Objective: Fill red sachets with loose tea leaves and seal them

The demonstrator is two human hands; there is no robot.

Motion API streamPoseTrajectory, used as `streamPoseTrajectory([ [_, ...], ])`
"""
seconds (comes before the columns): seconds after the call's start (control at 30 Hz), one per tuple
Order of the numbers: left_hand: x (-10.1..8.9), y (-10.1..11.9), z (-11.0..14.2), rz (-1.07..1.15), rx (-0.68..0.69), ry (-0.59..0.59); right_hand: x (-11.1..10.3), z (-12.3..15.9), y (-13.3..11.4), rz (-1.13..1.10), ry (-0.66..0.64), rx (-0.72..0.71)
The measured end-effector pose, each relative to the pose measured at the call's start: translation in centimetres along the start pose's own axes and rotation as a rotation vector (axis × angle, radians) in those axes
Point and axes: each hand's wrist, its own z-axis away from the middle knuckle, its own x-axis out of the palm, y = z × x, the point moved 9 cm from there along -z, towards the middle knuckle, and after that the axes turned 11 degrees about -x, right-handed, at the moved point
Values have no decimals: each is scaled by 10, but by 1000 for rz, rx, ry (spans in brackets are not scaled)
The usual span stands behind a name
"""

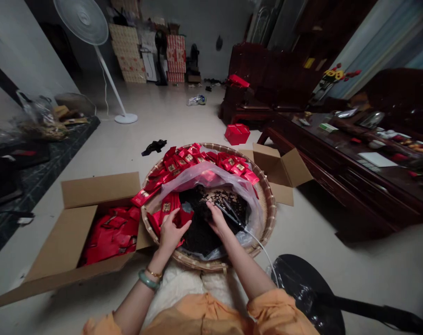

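My left hand (pixel 171 229) grips a small red packet (pixel 186 217) between thumb and fingers, its mouth facing up. My right hand (pixel 216 219) is curled over the heap of dark dried leaves (pixel 204 237), with some leaves at its fingertips; part of the fingers is hidden. Just right of that hand, a black clamp-shaped tool (pixel 232 215) with a white cord lies on the leaves. A clear plastic sheet (pixel 255 204) lines the round bamboo basket (pixel 271 211) under the heap. Many red packets with gold labels (pixel 188 158) lie along the basket's far side.
An open carton (pixel 63 237) of red packets stands at left, another open carton (pixel 297 167) at right behind the basket. A red box (pixel 237 134) sits on the floor. A dark wooden table (pixel 323 172), a black round base (pixel 302 288) and a white fan (pixel 125 118) stand around.
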Motion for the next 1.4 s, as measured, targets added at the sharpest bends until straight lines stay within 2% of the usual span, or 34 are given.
streamPoseTrajectory([
  [0.2,6,4,0,5,28,-13,16,17,12,-494,-47,348],
  [0.33,8,7,1,-8,51,-11,19,21,9,-576,-17,388],
  [0.53,13,11,2,-22,79,-26,26,20,-12,-640,-63,286],
  [0.7,16,13,4,-44,97,-26,21,15,-19,-670,-19,208],
  [0.93,20,16,6,-27,118,-34,17,17,-25,-730,91,256],
  [1.07,28,21,8,2,157,-58,25,18,-51,-734,57,175],
  [1.27,42,36,12,19,200,-64,43,23,-103,-597,-22,-76],
  [1.4,49,45,13,0,186,-77,51,30,-120,-511,-8,-211],
])
